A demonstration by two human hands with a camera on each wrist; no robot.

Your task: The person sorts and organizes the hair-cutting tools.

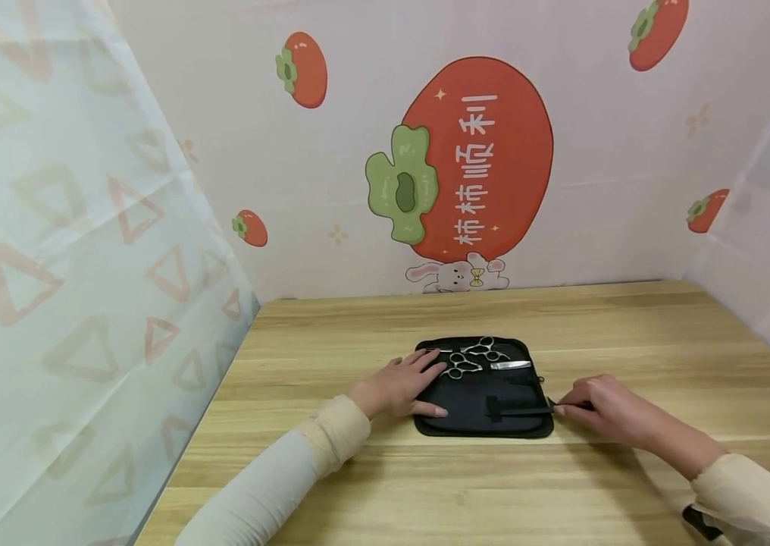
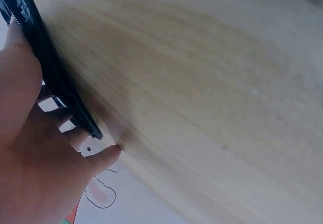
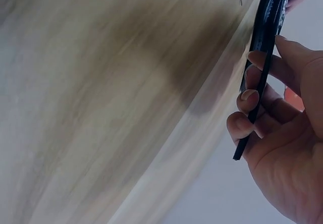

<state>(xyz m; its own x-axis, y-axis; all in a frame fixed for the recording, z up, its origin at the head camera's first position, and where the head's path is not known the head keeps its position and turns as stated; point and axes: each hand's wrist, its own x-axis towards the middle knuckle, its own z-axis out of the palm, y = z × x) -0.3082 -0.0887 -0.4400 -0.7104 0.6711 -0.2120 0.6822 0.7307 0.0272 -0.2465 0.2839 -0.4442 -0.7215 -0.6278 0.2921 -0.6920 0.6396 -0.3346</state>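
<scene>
A black zip case [image 1: 460, 402] lies spread on the wooden table. Silver scissors [image 1: 486, 349] sit in its upper part, a second silver pair [image 1: 458, 365] below them. My left hand [image 1: 407, 388] rests on the case's left side with fingers spread; in the left wrist view the case edge [image 2: 55, 72] runs beside its fingers. At the lower right edge, my right hand [image 1: 599, 409] holds a slim, straight black tool [image 1: 528, 412], whose far part lies over the case by a small black strap [image 1: 493, 408]. Curled fingers wrap this tool [image 3: 255, 110] in the right wrist view.
A silver blade [image 1: 511, 365] shows at the case's upper right, near a zip pull [image 1: 540, 379]. The wooden table [image 1: 494, 485] extends around the case to a printed backdrop [image 1: 330, 167] behind. A patterned sheet [image 1: 85, 303] hangs along the left.
</scene>
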